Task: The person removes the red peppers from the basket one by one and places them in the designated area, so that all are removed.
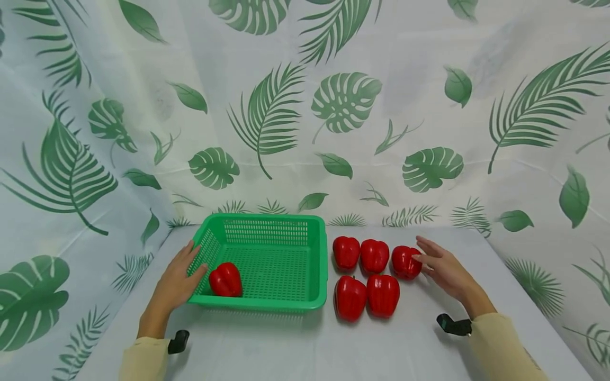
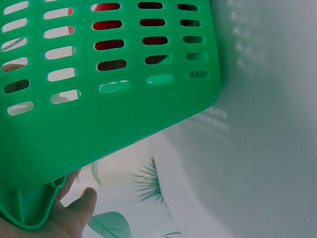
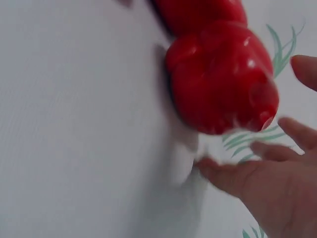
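Observation:
A green plastic basket [image 1: 267, 304] with slotted walls stands on the table, and one red bell pepper [image 1: 226, 280] lies in its near left corner. My left hand [image 1: 178, 278] rests at the basket's left rim, thumb stretched out near that pepper; in the left wrist view the rim hides part of the hand [image 2: 69, 213]. Right of the basket, several red bell peppers sit close together. At their right end, my right hand [image 1: 445, 269] reaches toward the outermost pepper [image 1: 405, 262] with spread fingers. In the right wrist view the fingers lie beside this pepper [image 3: 223, 79], not closed round it.
Two front peppers, one [image 1: 350, 299] beside the other [image 1: 383, 296], stand near the basket's right wall. Behind them are two more, one [image 1: 346, 253] left of the other [image 1: 374, 256]. A leaf-patterned curtain [image 1: 286, 185] hangs behind the white table [image 1: 305, 349].

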### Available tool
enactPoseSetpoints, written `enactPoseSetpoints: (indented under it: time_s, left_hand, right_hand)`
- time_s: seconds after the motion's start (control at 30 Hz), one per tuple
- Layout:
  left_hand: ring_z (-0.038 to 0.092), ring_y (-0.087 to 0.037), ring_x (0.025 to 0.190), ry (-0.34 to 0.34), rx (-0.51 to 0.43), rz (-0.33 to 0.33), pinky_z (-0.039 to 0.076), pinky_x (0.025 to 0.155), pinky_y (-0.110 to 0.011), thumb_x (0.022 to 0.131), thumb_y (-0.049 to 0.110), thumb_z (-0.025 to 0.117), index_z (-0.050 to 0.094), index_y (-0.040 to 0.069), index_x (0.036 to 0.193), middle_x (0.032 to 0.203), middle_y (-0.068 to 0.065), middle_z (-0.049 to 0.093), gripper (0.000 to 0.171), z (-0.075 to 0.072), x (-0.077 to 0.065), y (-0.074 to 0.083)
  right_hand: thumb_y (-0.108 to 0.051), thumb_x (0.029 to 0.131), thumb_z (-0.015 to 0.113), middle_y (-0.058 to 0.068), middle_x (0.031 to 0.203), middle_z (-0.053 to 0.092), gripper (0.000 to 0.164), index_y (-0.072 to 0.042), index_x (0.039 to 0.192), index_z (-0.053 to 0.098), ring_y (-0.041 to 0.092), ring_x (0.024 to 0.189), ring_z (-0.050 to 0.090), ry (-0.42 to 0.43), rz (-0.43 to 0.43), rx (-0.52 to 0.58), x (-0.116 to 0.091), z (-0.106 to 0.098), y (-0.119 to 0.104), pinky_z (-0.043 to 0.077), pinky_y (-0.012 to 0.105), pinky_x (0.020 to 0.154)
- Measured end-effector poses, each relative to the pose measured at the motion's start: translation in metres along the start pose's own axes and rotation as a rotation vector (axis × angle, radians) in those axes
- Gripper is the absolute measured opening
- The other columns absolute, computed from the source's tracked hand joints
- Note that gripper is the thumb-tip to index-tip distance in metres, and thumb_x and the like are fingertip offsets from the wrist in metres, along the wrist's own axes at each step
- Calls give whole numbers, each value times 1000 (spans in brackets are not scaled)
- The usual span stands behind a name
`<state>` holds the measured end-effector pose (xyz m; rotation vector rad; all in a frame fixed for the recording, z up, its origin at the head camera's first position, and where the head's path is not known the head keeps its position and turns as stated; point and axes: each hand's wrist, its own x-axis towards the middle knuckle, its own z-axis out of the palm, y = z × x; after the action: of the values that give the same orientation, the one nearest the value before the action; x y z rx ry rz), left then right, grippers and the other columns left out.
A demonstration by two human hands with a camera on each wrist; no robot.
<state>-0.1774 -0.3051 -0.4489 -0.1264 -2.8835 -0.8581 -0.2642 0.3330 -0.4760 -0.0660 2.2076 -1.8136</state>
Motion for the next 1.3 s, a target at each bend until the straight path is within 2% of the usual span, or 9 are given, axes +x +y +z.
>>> enactPoseSetpoints:
  time_s: [0.1, 0.2, 0.33, 0.5, 0.7, 0.97, 1.1, 1.3]
  left_hand:
    - [17, -56, 156, 0, 0, 3, 19, 119, -78, 112, 30, 55, 34, -10, 162, 172, -32, 19, 67, 0, 0, 0]
    - [17, -56, 156, 5, -6, 5, 19, 119, -78, 112, 30, 55, 34, -9, 162, 172, -32, 20, 67, 0, 0, 0]
    - [17, -56, 156, 1, -13, 3, 19, 119, -78, 112, 31, 54, 34, -9, 163, 172, -31, 19, 68, 1, -1, -1]
    - [17, -56, 156, 1, -12, 1, 19, 118, -78, 111, 31, 54, 34, -9, 163, 172, -31, 19, 68, 1, 0, 0]
    - [17, -55, 156, -6, -8, -3, 19, 119, -78, 112, 30, 54, 33, -8, 163, 173, -31, 19, 68, 0, 1, -1]
    - [17, -55, 156, -3, -12, -1, 19, 119, -78, 112, 31, 54, 34, -8, 163, 173, -30, 19, 68, 0, 1, -3]
    - [16, -55, 156, -8, -16, 0, 19, 120, -77, 112, 31, 54, 33, -8, 163, 173, -31, 18, 68, 0, 1, -2]
    - [16, -55, 157, -12, -16, -10, 18, 119, -77, 112, 31, 53, 32, -8, 164, 173, -30, 18, 68, 0, 1, -1]
  right_hand:
    - [-34, 111, 59, 11, 175, -27, 96, -23, 171, -15, 45, 159, -21, 35, -7, 45, 2, 3, -8, 2, 69, 124]
    - [-40, 110, 59, 2, 170, -39, 101, -32, 167, -24, 39, 155, -34, 71, -20, 83, 3, 6, -15, -11, 68, 123]
    - [-40, 111, 56, -4, 167, -43, 99, -36, 165, -27, 35, 153, -39, 78, -64, 131, 2, 7, -22, -20, 64, 120]
    - [-36, 112, 54, -8, 167, -44, 96, -39, 166, -26, 31, 153, -41, 51, -120, 220, 2, 9, -30, -25, 60, 119]
    - [-30, 113, 52, -8, 169, -42, 94, -41, 166, -25, 28, 155, -38, 17, -182, 284, 0, 16, -45, -23, 54, 122]
    - [-23, 112, 54, 1, 172, -37, 99, -39, 166, -27, 34, 159, -28, -20, -246, 280, 4, 43, -72, -12, 52, 127]
    - [-23, 111, 56, 3, 176, -28, 98, -35, 169, -22, 33, 161, -23, -38, -248, 261, 6, 59, -81, -5, 54, 129]
    - [-22, 110, 58, 12, 180, -7, 91, -27, 173, -8, 40, 164, 1, -78, -244, 230, 9, 82, -92, 8, 58, 129]
